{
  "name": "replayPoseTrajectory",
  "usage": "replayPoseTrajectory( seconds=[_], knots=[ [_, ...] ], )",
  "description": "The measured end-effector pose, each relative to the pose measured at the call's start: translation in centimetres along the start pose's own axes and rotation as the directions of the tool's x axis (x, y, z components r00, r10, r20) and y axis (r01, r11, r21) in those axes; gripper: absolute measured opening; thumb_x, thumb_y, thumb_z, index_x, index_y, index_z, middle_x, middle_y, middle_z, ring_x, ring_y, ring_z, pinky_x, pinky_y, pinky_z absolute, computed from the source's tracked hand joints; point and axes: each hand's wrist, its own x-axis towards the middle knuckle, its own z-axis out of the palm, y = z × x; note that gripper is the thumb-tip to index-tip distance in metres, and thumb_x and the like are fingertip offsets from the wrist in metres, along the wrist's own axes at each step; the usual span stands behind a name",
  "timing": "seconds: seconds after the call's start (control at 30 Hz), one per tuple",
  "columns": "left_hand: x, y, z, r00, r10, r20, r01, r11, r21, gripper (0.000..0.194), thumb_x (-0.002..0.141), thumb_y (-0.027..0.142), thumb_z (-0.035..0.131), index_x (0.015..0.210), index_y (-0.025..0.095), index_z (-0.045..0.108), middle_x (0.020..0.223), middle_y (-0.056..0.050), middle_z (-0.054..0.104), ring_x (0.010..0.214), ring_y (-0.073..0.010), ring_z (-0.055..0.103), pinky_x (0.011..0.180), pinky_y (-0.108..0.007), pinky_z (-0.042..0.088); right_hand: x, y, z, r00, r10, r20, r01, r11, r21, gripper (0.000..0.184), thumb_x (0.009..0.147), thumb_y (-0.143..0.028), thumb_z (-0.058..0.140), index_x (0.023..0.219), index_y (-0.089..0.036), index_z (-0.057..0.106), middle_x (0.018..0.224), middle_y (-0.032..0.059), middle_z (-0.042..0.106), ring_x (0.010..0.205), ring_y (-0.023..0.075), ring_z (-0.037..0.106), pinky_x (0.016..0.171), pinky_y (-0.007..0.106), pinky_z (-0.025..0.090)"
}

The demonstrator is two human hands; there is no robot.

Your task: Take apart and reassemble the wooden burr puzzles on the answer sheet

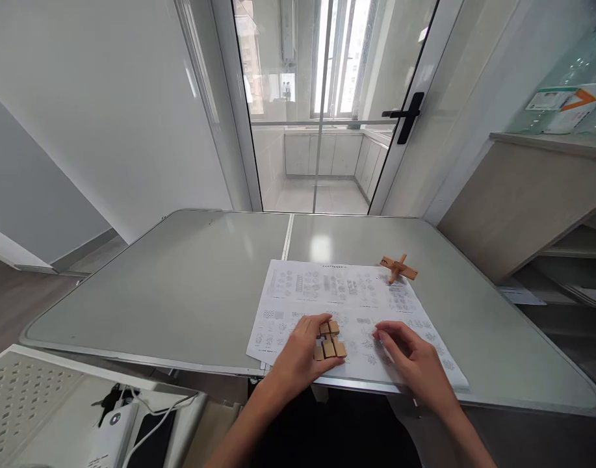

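Note:
My left hand [305,351] is closed around a wooden block puzzle [329,349], a cluster of small tan cubes with a notch between its upper and lower parts. Thumb and fingers grip it from the left side, just over the printed paper sheet [288,318]. To its right, my right hand [407,351] hovers near or rests on the same sheet, thumb tip and fingertips pinched together. Nothing shows between those fingertips. A brown wooden cross-shaped puzzle [398,268] of interlocked sticks sits at the sheet's far right corner.
The grey-green table [205,286] has a seam across it. At the lower left, a white cart [29,396] holds a power bank [113,432], cable, keys and dark phone-like slab. Shelving [541,201] with plastic bottles [570,97] stands right; a glass door [322,162] lies beyond.

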Motion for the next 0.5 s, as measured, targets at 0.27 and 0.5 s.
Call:
replayPoseTrajectory(
  seconds=[0.27,0.5],
  knots=[
    [-1.6,-0.7,-2.3,0.998,-0.018,-0.056,0.025,0.992,0.127,0.080,0.068,0.036,0.095,0.137,0.029,0.056,0.140,-0.011,0.055,0.132,-0.0356,0.052,0.111,-0.057,0.049,-0.5,-1.1,0.1,0.982,-0.133,0.136,0.146,0.985,-0.091,0.031,0.099,-0.051,0.056,0.110,-0.025,0.069,0.113,0.0074,0.075,0.103,0.0253,0.070,0.091,0.037,0.057],
    [-2.1,-0.2,-3.7,0.997,-0.068,-0.026,0.067,0.997,-0.032,0.065,0.073,0.028,0.091,0.131,0.032,0.061,0.133,-0.006,0.060,0.125,-0.0298,0.058,0.110,-0.049,0.049,-0.7,-3.3,2.0,0.894,-0.295,0.338,0.360,0.921,-0.149,0.044,0.094,-0.035,0.066,0.137,-0.032,0.057,0.146,0.0059,0.055,0.131,0.0264,0.057,0.111,0.045,0.051]
  ],
)
